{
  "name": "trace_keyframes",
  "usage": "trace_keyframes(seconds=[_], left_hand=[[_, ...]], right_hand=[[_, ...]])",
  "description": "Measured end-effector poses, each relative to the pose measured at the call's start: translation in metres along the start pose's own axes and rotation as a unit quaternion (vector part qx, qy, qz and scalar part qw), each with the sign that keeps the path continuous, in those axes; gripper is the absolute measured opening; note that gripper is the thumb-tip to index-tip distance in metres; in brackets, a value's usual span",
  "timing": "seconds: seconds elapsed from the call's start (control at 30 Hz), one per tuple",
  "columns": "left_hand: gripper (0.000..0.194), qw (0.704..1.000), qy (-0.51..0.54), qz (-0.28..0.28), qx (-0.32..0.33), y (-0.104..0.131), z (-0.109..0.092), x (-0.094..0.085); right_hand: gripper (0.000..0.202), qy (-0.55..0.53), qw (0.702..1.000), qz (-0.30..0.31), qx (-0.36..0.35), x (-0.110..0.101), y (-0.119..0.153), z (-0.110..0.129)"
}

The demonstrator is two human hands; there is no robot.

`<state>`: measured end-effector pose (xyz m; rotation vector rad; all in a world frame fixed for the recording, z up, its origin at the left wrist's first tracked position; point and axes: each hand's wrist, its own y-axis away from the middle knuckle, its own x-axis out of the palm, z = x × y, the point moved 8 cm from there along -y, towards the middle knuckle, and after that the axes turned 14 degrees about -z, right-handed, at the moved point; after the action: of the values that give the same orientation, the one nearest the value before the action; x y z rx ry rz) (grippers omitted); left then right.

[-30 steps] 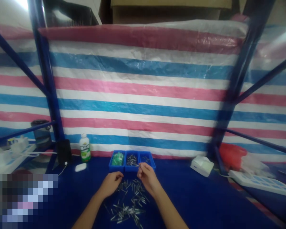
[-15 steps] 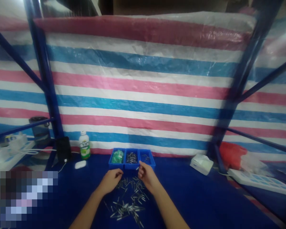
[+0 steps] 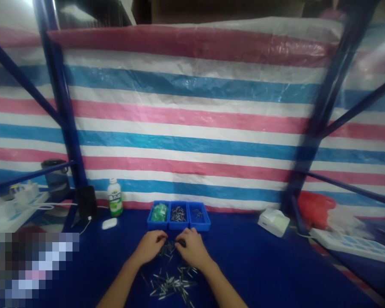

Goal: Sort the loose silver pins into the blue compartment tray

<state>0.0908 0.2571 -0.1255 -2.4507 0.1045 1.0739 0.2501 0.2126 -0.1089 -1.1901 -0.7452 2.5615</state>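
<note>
Slim silvery metal pins [image 3: 171,285] lie in a loose heap on the blue tabletop, and more pins [image 3: 169,249] are scattered between my hands. My left hand [image 3: 151,245] rests at the left side of these, thumb and fingers curled together; anything they pinch is too small to make out. At their right side my right hand [image 3: 192,247] bends over the pins with its fingers curled down, and its fingertips are partly hidden. Just beyond stand three joined blue bins: a left bin [image 3: 150,220] with a green bagged item, a middle bin [image 3: 179,226] with many small metal pieces, and a right bin [image 3: 202,223] with a few.
A white and green bottle [image 3: 115,199], a white case [image 3: 109,223] and a black device [image 3: 86,202] with a cable stand at the left. A tissue pack [image 3: 273,222] is at the right, near a power strip [image 3: 353,247]. Blue posts and a striped sheet [image 3: 192,149] enclose the back.
My right hand has come down and left from in front of the right bin to the pins, turning palm down. My left hand has barely moved. The view has shifted slightly.
</note>
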Motion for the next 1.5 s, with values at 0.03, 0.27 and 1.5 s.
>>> trace_keyframes(seconds=[0.03,0.27,1.5], left_hand=[[0.028,1.0,-0.011,0.001,0.007,0.0,-0.001,0.0],[0.03,0.999,-0.026,0.023,0.039,0.007,-0.009,0.0],[0.028,1.0,-0.005,0.006,0.008,0.007,-0.001,0.001]], right_hand=[[0.015,0.016,1.0,0.012,-0.003,0.001,0.002,0.002],[0.019,0.01,0.993,0.105,-0.054,0.001,0.014,0.021],[0.044,-0.627,0.732,-0.052,0.262,-0.013,-0.009,-0.015]])
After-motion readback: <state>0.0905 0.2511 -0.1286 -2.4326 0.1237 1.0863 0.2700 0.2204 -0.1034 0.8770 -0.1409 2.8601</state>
